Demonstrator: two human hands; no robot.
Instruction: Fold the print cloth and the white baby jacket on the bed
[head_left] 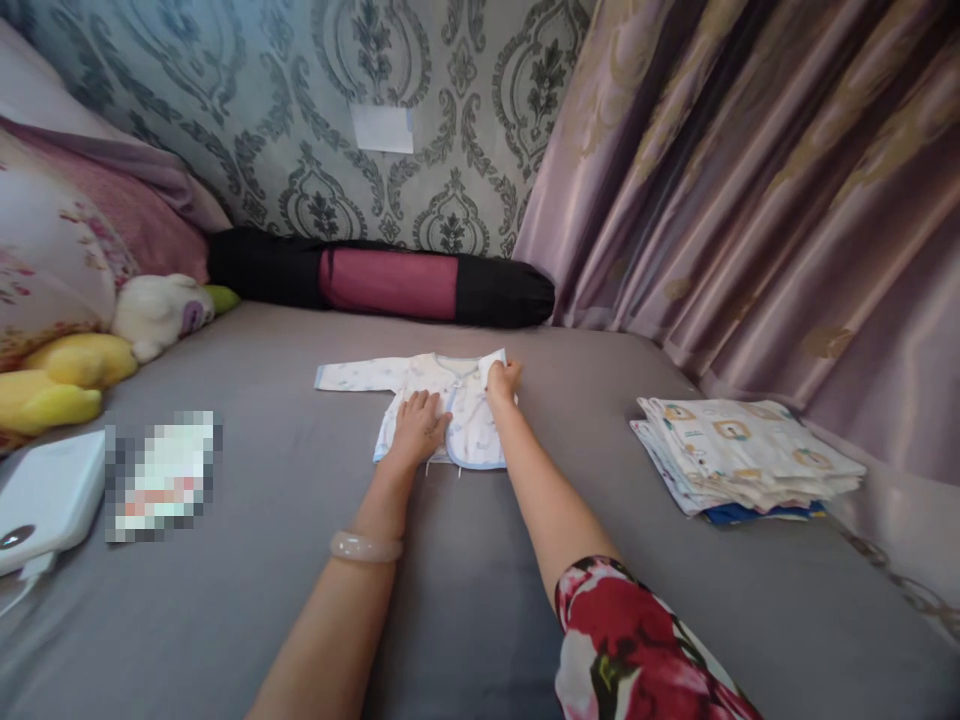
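A small white baby shirt (pixel 472 425) with a faint print and light blue trim lies front up on the grey bed. Its left-hand sleeve stretches out flat to the side. My left hand (pixel 418 425) rests with spread fingers on the shirt's front, left of the middle opening. At the shirt's upper right, my right hand (pixel 504 380) has its fingers closed on the other sleeve, which is folded in near the shoulder. Short ties show below the hem.
A stack of folded printed cloths (pixel 750 455) lies to the right. On the left are a white power bank (pixel 56 495) with a cable, a blurred-out item (pixel 169 475) and plush toys (pixel 161 312). A long black and maroon bag (pixel 386 282) lies along the wall.
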